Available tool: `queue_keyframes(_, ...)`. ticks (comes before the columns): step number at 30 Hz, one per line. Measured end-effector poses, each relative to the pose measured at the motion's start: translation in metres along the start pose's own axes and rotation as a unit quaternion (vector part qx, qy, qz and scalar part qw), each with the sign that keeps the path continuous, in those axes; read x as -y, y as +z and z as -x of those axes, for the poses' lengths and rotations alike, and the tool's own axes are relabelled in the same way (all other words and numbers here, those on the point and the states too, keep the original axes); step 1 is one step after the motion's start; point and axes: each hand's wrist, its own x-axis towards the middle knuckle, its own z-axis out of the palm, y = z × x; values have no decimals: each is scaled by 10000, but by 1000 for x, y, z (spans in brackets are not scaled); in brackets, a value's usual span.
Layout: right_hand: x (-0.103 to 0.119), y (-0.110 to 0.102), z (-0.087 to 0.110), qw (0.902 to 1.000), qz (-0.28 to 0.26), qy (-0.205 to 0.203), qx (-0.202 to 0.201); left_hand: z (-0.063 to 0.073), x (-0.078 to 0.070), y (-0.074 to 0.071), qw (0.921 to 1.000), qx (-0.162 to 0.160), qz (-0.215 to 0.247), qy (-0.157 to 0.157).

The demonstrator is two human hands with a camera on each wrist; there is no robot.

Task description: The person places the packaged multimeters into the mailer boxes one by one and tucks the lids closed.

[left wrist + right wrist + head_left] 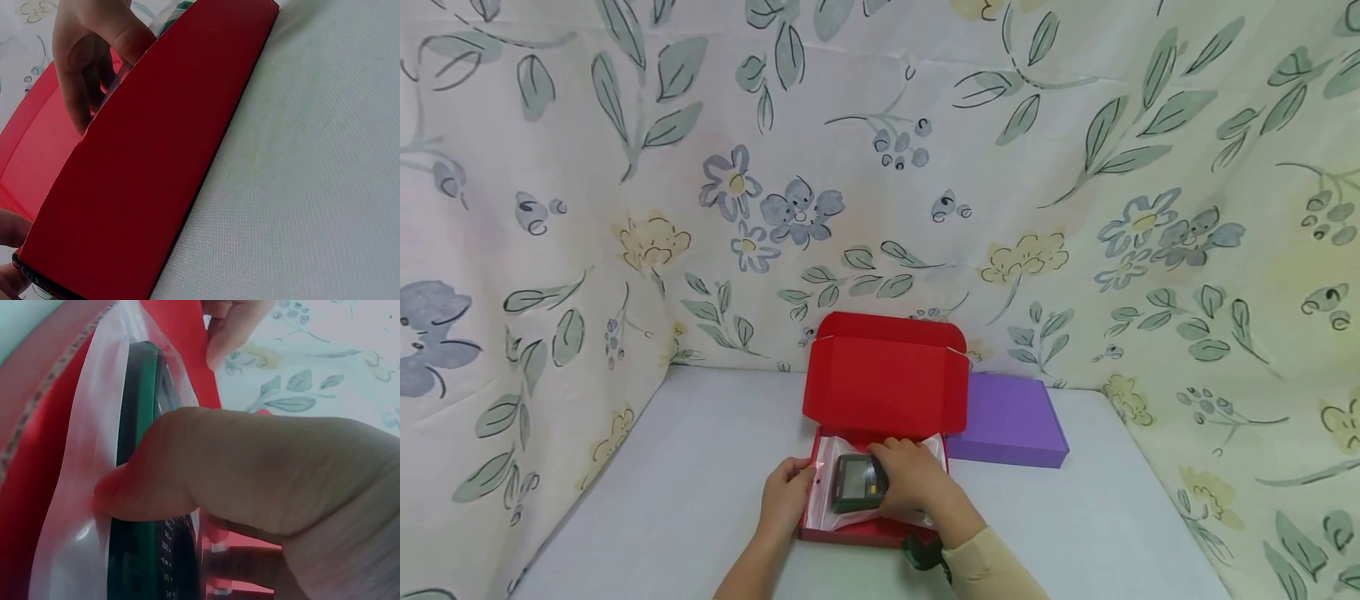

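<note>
1. My right hand [913,483] is clamped on the meter [853,505], low in the middle of the head view, thumb on its near side and fingers toward its far side.
2. I judge this hold lopsided: it takes only the right part, so on a lift the end with the screen [853,477] could droop and twist the meter out of my fingers.
3. The bag [822,498] is another risk. Its slick film lies against the meter, and in the right wrist view my thumb tip sits right by it. I cannot tell whether the meter is in the bag or on it, so a pull could slip or drag the film along.
4. The meter lies under my palm and out to the left of it in the head view; my hand hides the rest. In the right wrist view it runs up and down left of centre, passing behind my thumb.
5. My left hand [786,500] pinches the left wall of the box [850,536]. Should that pinch slacken, the box could slide or tip with a pull.
6. Farther out, the lid [887,383] stands raised above my hands in the head view; a knock could drop it forward.
7. The dark piece [921,552] by my cuff [985,557] hangs at the near wall, where it could snag.
</note>
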Motion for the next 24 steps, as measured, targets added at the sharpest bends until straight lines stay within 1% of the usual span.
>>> queue_keyframes(3,1,2,0,10000,14,48,24,-1,0,0,10000,1,11,9)
queue_keyframes(10,0,10,-5,9997,-198,162,42,-1,-1,0,9999,-38,-9,97)
queue_keyframes(15,-3,16,-6,9995,-242,203,56,0,2,0,9998,19,-52,173)
queue_keyframes(24,-7,22,-4,9995,-262,185,60,1,4,1,9999,16,-58,147)
